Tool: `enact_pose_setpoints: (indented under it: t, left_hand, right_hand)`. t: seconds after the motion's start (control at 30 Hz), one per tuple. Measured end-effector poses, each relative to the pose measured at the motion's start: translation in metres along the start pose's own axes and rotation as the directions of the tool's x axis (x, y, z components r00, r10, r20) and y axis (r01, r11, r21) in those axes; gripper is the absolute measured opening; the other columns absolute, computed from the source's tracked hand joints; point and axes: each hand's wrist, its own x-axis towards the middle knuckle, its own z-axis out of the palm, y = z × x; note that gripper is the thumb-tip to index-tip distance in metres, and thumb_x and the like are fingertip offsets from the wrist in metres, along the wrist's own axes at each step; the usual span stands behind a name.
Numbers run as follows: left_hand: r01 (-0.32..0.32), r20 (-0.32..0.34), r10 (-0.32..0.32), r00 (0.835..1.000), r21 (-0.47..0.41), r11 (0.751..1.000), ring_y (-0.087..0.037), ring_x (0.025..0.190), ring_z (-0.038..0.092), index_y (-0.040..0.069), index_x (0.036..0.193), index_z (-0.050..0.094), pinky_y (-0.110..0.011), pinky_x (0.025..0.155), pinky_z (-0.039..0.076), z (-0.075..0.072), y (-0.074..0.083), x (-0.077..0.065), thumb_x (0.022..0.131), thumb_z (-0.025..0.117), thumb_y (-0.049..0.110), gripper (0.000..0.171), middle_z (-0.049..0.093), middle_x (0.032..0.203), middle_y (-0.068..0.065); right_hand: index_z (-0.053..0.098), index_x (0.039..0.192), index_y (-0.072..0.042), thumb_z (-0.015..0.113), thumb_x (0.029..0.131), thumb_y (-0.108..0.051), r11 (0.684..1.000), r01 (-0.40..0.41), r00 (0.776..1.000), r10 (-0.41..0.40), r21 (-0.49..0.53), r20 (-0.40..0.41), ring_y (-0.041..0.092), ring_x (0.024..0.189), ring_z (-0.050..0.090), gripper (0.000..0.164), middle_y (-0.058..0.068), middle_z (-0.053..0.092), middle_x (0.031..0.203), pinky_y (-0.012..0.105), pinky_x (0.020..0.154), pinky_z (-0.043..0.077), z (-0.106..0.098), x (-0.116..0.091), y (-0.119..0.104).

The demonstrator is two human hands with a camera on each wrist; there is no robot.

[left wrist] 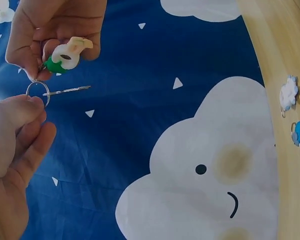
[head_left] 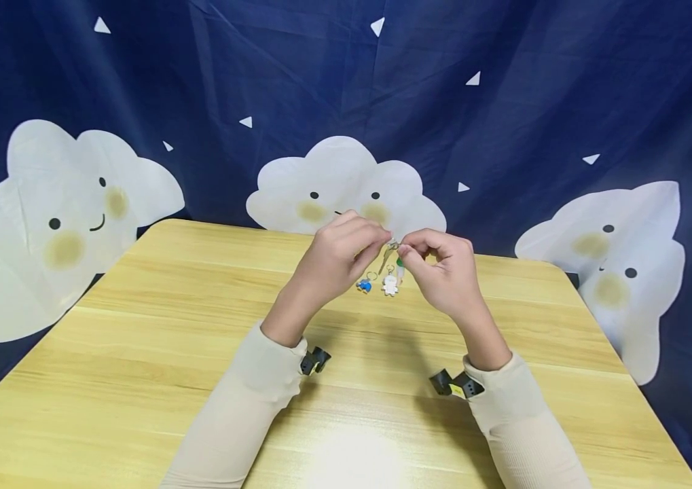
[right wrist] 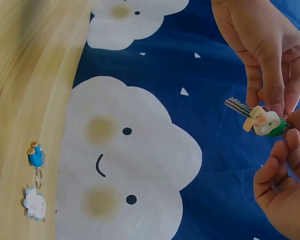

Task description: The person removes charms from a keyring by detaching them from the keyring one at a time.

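My left hand (head_left: 346,250) pinches a metal key ring (left wrist: 29,89) between thumb and fingertip, and a silver key (left wrist: 70,90) hangs from it. Facing it, my right hand (head_left: 443,272) pinches the metal fitting of a keychain charm (left wrist: 65,56), a small figure in green, white and peach, at the edge of the same ring. In the right wrist view the charm dangles in front of the key's toothed blade (right wrist: 236,105). Both hands are raised above the table with fingertips nearly meeting. The join between fitting and ring is partly hidden by the fingertips.
On the wooden table (head_left: 199,305) below the hands lie a blue figure keychain (head_left: 365,286) and a white figure keychain (head_left: 390,284), each with its own ring. Behind the table's far edge hangs a dark blue curtain (head_left: 297,75) printed with smiling clouds and white triangles.
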Motion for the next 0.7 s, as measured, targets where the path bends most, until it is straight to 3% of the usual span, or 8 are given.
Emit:
enact_pose_setpoints:
  t: [0.3, 0.37, 0.5, 0.7]
  left_hand:
    - [-0.102, 0.106, 0.080, 0.991, 0.214, 0.972, -0.023, 0.087, 0.063, 0.000, 0.099, 0.073, -0.024, 0.080, 0.053, -0.0024, 0.0063, 0.0017, 0.095, 0.065, -0.005, 0.010, 0.072, 0.096, -0.008]
    - [-0.079, 0.096, 0.063, 0.993, 0.178, 0.981, -0.024, 0.086, 0.062, 0.001, 0.099, 0.072, -0.025, 0.079, 0.052, -0.0018, 0.0064, 0.0022, 0.096, 0.066, -0.003, 0.008, 0.072, 0.094, -0.008]
    - [0.037, 0.033, -0.037, 0.999, 0.005, 0.999, -0.022, 0.082, 0.063, 0.001, 0.097, 0.074, -0.027, 0.075, 0.052, 0.0005, 0.0040, 0.0025, 0.094, 0.071, 0.001, 0.004, 0.073, 0.090, -0.007]
    - [0.158, -0.042, -0.168, 0.985, -0.174, 0.972, -0.018, 0.078, 0.067, 0.000, 0.096, 0.076, -0.029, 0.069, 0.053, 0.0053, -0.0002, 0.0014, 0.091, 0.076, 0.003, 0.006, 0.076, 0.089, -0.008]
  right_hand:
    - [0.075, 0.079, -0.008, 0.066, 0.087, 0.003, 0.999, -0.022, 1.000, 0.022, -0.035, 0.010, 0.010, 0.059, 0.052, 0.016, -0.004, 0.060, 0.063, 0.023, 0.056, 0.041, -0.0002, 0.0002, -0.0002]
    - [0.075, 0.079, -0.006, 0.066, 0.087, 0.003, 0.999, -0.022, 1.000, 0.022, -0.035, 0.007, 0.010, 0.058, 0.052, 0.015, -0.004, 0.060, 0.064, 0.023, 0.055, 0.041, -0.0007, 0.0002, -0.0004]
    - [0.074, 0.080, -0.004, 0.066, 0.088, 0.003, 1.000, -0.010, 1.000, 0.010, -0.009, -0.012, 0.011, 0.058, 0.052, 0.013, -0.001, 0.061, 0.065, 0.026, 0.055, 0.041, -0.0015, 0.0001, -0.0005]
    - [0.074, 0.081, -0.001, 0.066, 0.089, 0.004, 0.998, 0.007, 0.999, -0.005, 0.055, -0.045, 0.011, 0.060, 0.052, 0.012, -0.001, 0.061, 0.067, 0.024, 0.057, 0.042, -0.0015, 0.0002, -0.0013]
